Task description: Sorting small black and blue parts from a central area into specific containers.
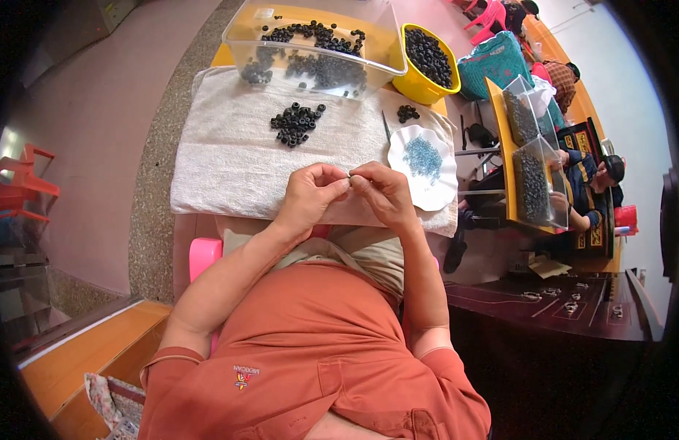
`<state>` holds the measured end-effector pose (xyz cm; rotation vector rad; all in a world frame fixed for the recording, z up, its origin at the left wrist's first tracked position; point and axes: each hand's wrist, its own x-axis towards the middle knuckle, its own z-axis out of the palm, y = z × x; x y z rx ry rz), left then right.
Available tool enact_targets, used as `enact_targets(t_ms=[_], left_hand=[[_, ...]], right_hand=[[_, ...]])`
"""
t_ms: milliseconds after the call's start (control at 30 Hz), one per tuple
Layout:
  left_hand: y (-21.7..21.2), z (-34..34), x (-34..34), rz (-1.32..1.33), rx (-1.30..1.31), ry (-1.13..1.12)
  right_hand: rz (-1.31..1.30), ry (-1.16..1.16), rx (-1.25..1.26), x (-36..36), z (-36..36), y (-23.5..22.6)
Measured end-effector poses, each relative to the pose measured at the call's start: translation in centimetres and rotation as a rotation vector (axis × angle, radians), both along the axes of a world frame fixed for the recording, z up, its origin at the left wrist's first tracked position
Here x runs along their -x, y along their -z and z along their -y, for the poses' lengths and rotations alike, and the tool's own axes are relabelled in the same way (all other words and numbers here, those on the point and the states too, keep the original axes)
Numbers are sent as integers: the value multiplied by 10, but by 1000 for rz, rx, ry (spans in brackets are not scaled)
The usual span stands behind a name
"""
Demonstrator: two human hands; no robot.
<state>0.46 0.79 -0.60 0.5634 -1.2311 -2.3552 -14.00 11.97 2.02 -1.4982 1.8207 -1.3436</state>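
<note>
Hands together now, out over the near edge of the tabletop! The left hand (308, 195) comes in with thumb and forefinger pinched tight, and the right hand (385, 193) meets it tip to tip, thumb and forefinger closed as well. Caught between the two pinches is a tiny piece (350, 175), dark and too small to name, right there at the meeting point, near the middle of that edge.

Beneath them, a white towel (225, 150) covers most of the top. Just beside the right hand, toward the right edge, sits a scalloped white plate (436, 198) carrying a scatter of pale blue beads (424, 159). Beyond it lies a small cluster of black rings (407, 114), with a thin dark tool (385, 125) just left of the plate. Farther up, left of that tool, there's a bigger heap of black rings (297, 124). Along the far edge stands a clear tub (240, 53) with more of them, and at the far right corner, a yellow bowl (418, 89) filled with small black pieces (427, 57)!
</note>
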Motion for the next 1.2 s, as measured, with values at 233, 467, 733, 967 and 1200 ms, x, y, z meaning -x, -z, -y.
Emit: enact_targets(t_ms=[233,467,733,967,1200], left_hand=[[-2,0,0,-34,-12,15],[-3,0,0,-52,-90,28],[-4,-1,0,-87,-196,67],[-7,-1,-1,-102,-216,55],[-4,-1,0,-86,-267,33]], right_hand=[[319,12,-37,7,-1,7],[429,9,-9,5,1,9],[522,6,33,5,1,16],[474,-11,50,7,2,21],[485,-4,81,2,2,17]])
